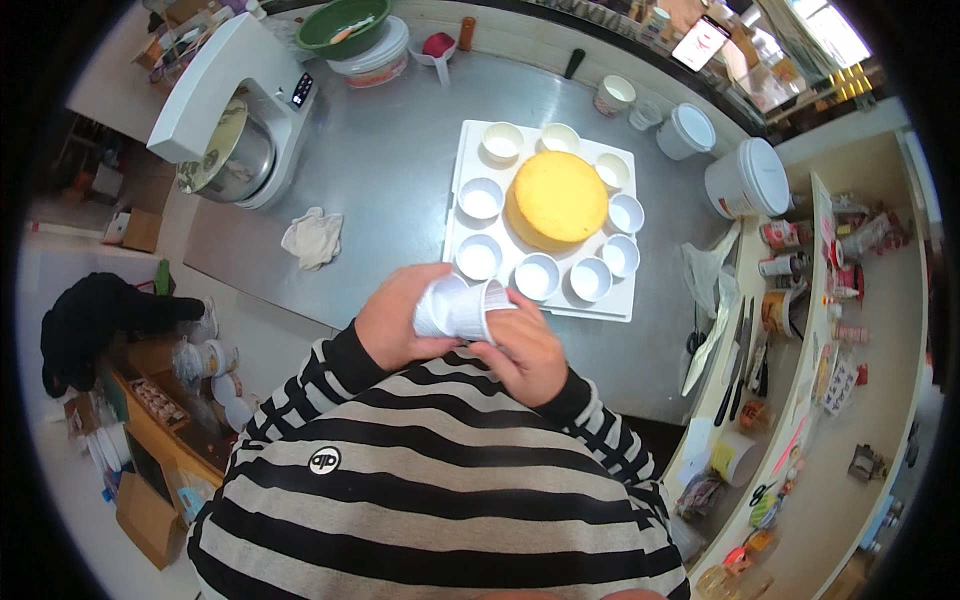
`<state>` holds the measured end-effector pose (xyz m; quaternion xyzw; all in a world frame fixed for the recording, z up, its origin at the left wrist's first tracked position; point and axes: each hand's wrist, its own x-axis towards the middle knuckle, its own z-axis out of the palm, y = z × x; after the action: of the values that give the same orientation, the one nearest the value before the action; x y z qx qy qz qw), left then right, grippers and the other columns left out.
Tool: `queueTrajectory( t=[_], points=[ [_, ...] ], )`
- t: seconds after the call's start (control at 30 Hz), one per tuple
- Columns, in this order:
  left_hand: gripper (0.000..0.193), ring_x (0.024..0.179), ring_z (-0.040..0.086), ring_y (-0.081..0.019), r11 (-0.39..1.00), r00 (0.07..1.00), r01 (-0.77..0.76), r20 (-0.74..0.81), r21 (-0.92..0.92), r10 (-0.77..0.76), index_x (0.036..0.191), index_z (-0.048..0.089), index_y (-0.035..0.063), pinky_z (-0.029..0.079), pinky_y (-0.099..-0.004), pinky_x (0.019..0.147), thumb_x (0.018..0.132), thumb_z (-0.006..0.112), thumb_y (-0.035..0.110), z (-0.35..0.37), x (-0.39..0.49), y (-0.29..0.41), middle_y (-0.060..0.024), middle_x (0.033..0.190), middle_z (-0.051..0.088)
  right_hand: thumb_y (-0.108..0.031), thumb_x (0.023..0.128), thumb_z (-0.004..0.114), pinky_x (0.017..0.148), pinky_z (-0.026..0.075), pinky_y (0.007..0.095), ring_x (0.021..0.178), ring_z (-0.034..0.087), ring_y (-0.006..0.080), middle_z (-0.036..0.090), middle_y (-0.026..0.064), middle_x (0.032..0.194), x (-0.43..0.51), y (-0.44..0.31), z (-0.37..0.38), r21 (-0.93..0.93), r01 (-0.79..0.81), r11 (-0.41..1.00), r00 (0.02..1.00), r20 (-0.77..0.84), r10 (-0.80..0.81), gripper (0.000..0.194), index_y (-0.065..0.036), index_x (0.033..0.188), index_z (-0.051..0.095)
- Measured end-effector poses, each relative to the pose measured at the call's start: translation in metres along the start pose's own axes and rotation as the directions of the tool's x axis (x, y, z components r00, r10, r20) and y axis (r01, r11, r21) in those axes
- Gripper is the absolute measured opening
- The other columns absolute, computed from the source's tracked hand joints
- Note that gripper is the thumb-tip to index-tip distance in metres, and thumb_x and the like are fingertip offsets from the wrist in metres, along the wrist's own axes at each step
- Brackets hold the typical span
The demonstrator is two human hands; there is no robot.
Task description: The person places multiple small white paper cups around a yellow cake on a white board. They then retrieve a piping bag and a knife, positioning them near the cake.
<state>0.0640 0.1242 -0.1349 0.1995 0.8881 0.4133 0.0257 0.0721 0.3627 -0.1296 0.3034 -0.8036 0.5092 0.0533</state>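
Observation:
Close to my body, my left hand point(395, 315) is closed around a stack of white paper baking cups point(442, 307). My right hand point(525, 345) grips a white cup point(476, 311) at the stack's right end, with fingers at its rim. Just beyond my hands lies a white tray point(459, 150) on the steel table. A round yellow sponge cake point(561, 196) stands on the tray, with several white paper cups around it, such as one cup point(537, 277) near the front edge and another cup point(481, 198) at the left.
A stand mixer point(217, 90) with a steel bowl stands at the left, a crumpled cloth point(313, 238) nearer. Lidded white buckets point(750, 178) and a plastic bag point(709, 270) are at the right, beside shelves holding knives point(735, 367). A green basin point(345, 30) sits at the back.

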Motion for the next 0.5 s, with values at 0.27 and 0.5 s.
queueTrajectory(
  t=[0.27,0.5],
  points=[
    [0.082,0.114,0.054,-0.0241,0.942,0.845,0.234,-0.428,-0.242,-0.320,0.136,0.036,0.0034,0.044,-0.0366,0.100,0.072,0.084,0.018,0.024,0.016,-0.139,-0.0137,0.123,0.053,-0.003,0.083,0.072,0.092,0.050,0.0361,0.086,0.066,0.0235,0.070,0.0163,0.100,0.019,0.055,-0.099,-0.151,-0.276,0.949,0.909,-0.363,0.206,0.021,0.002,0.103,0.067],
    [0.083,0.117,0.054,-0.0259,0.903,0.779,0.326,-0.462,-0.280,-0.424,0.136,0.035,0.0045,0.043,-0.0368,0.101,0.071,0.085,0.020,0.059,0.032,-0.198,-0.0141,0.128,0.051,-0.008,0.082,0.073,0.095,0.048,0.0431,0.094,0.067,0.0305,0.070,0.0152,0.104,0.093,0.126,-0.145,-0.441,-0.095,0.892,0.958,-0.286,-0.040,0.017,-0.002,0.098,0.069]
  ],
)
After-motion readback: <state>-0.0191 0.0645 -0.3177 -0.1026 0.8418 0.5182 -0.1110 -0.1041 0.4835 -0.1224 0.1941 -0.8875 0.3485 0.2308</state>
